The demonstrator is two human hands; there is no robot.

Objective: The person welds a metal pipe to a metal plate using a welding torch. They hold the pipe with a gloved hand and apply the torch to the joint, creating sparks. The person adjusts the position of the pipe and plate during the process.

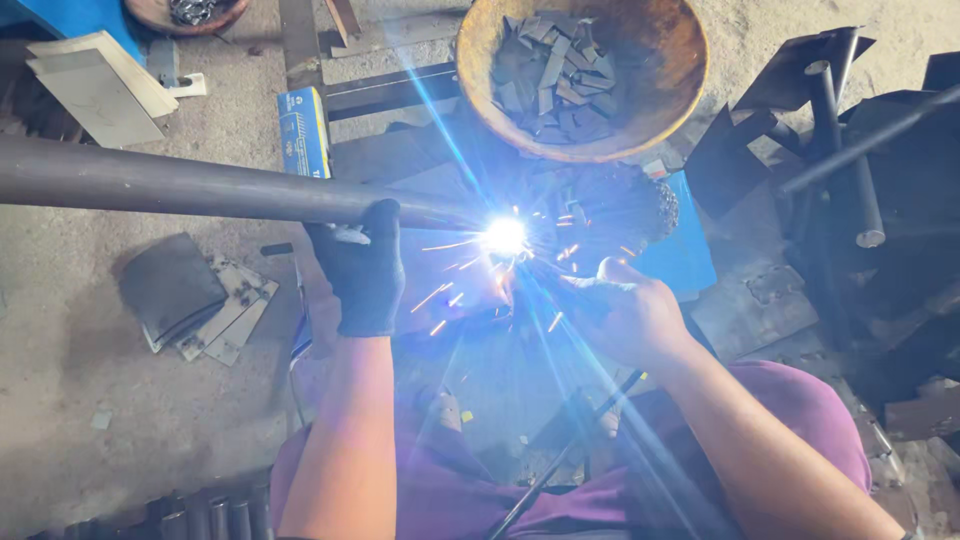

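A long dark steel pipe is being held level across the left half of the head view, its right end reaching the point of a bright white welding arc. The left hand, which is wearing a dark glove, is being wrapped over the pipe just left of the arc, its grip clenched around the pipe. The right hand is bare and is being held just right of the arc, fingers closed; a dark cable is running down from beneath it, but the tool inside the grip is being hidden by glare, so what it is grasping cannot be told. Orange sparks are being thrown out around and below the arc, and blue streaks of flare are being cast across the picture.

Beyond the arc, a rusty round bowl is being seen on the floor, filled with small flat grey metal offcuts. A blue carton is standing just left of the bowl, behind the pipe. Grey flat plates are lying stacked on the concrete floor below the pipe at left. Dark steel frames and rods are being piled at right. Purple clothing is being worn over the knees at the bottom edge.
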